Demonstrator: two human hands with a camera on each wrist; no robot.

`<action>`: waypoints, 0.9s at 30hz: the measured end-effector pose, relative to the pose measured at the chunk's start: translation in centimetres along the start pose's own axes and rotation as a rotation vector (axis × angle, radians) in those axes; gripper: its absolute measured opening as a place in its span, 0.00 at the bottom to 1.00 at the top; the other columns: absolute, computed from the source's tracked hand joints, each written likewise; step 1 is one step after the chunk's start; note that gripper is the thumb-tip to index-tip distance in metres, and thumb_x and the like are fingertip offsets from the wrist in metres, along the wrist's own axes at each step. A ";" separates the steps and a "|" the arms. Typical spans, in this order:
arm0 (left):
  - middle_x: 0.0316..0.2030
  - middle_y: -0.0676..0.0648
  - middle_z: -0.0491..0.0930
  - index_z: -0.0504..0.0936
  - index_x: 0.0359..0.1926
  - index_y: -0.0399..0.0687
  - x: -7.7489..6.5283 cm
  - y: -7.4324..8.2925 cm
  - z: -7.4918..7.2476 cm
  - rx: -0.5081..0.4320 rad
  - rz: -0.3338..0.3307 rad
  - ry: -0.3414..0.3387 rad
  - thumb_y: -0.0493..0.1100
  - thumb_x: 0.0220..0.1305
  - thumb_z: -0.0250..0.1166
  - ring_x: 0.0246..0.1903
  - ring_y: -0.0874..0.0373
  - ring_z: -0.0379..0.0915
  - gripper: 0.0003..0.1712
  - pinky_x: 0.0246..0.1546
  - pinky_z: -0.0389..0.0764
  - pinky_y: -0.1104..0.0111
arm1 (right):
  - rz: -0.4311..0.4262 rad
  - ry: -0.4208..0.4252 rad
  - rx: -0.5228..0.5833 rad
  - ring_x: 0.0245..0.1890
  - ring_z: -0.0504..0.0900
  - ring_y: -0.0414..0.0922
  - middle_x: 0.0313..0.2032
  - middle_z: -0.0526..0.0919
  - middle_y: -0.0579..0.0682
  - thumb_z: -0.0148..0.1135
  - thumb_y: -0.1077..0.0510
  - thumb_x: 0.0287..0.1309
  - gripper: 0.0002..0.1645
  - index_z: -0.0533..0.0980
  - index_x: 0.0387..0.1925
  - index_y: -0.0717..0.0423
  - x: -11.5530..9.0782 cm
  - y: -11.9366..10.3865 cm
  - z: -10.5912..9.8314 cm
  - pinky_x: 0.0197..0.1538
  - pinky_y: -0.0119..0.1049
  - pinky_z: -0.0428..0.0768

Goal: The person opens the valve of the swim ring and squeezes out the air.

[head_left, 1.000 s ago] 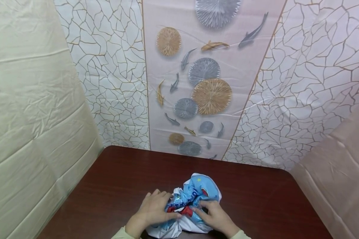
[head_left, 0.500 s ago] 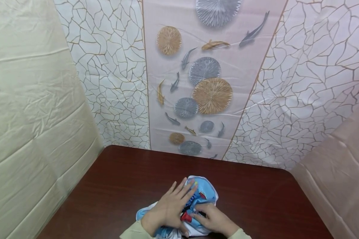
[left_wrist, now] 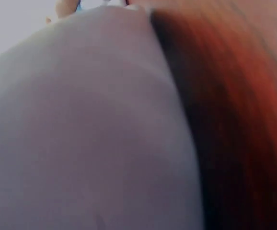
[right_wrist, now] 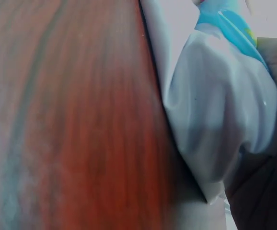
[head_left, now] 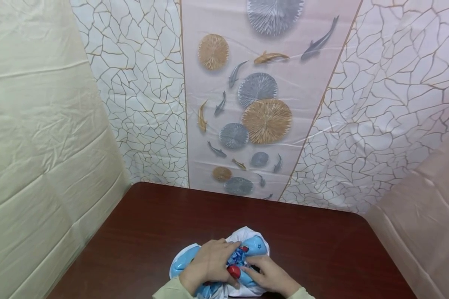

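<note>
A crumpled blue and white plastic inflatable (head_left: pixel 257 246), limp and folded, lies on the table near its front edge. Red patches, a small star and dark blue marks show on its shiny surface. Bent over its left and middle part, my left hand (head_left: pixel 211 261) grips the bunched plastic. My right hand (head_left: pixel 270 275) pinches the right side between thumb and fingers. Between the hands, a red patch bulges up. In the right wrist view, white folds of the inflatable (right_wrist: pixel 215 91) press against the palm. A blurred pale surface fills most of the left wrist view.
The dark red-brown wooden table (head_left: pixel 164 220) has rounded back corners. Behind it hangs a patterned cloth (head_left: pixel 146 104) with fish and round leaf prints. Plain pale cloth walls (head_left: pixel 41 145) stand at the left and right.
My left hand spread across the plastic, then drew back with its fingers bending in. The inflatable's far flap has folded down, showing more white; its left part now sticks out farther.
</note>
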State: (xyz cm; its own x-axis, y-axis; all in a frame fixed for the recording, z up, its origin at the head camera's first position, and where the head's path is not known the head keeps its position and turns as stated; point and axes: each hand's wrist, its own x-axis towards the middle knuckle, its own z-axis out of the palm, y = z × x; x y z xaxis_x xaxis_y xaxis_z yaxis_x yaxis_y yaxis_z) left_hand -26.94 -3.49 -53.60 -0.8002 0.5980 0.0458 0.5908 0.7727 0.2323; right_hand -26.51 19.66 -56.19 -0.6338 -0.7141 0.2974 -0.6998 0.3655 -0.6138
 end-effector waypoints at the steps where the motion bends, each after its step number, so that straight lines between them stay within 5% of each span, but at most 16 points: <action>1: 0.56 0.64 0.79 0.67 0.72 0.69 0.0 0.1 0.0 0.002 -0.003 0.002 0.83 0.37 0.70 0.47 0.66 0.72 0.60 0.49 0.76 0.63 | 0.004 0.002 0.005 0.24 0.65 0.26 0.23 0.65 0.31 0.56 0.52 0.74 0.14 0.72 0.28 0.40 0.0 0.0 0.0 0.26 0.23 0.71; 11: 0.36 0.67 0.83 0.86 0.52 0.77 0.3 0.3 0.2 0.076 0.058 0.094 0.57 0.52 0.75 0.30 0.66 0.71 0.24 0.27 0.72 0.69 | -0.102 0.064 -0.080 0.24 0.66 0.25 0.23 0.67 0.30 0.58 0.58 0.72 0.13 0.73 0.28 0.43 0.2 -0.5 0.3 0.27 0.15 0.67; 18: 0.18 0.62 0.73 0.88 0.44 0.78 0.6 0.5 0.2 0.145 0.090 0.115 0.47 0.48 0.72 0.17 0.64 0.60 0.21 0.20 0.66 0.67 | -0.067 0.055 -0.078 0.22 0.64 0.24 0.23 0.64 0.29 0.58 0.57 0.72 0.17 0.70 0.24 0.43 0.1 -0.4 0.6 0.25 0.15 0.65; 27: 0.15 0.61 0.69 0.88 0.42 0.78 0.6 0.6 0.2 0.170 0.104 0.146 0.44 0.46 0.71 0.15 0.63 0.58 0.22 0.18 0.63 0.67 | -0.072 0.095 -0.088 0.22 0.63 0.24 0.22 0.62 0.29 0.60 0.58 0.71 0.19 0.69 0.22 0.44 0.0 -0.3 0.7 0.23 0.15 0.64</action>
State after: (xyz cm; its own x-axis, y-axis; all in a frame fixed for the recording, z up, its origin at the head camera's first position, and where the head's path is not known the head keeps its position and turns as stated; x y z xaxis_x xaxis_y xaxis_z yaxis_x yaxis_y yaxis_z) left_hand -27.06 -2.61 -53.64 -0.7330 0.6489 0.2039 0.6701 0.7404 0.0527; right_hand -26.02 19.11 -56.54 -0.6059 -0.6824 0.4088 -0.7683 0.3687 -0.5233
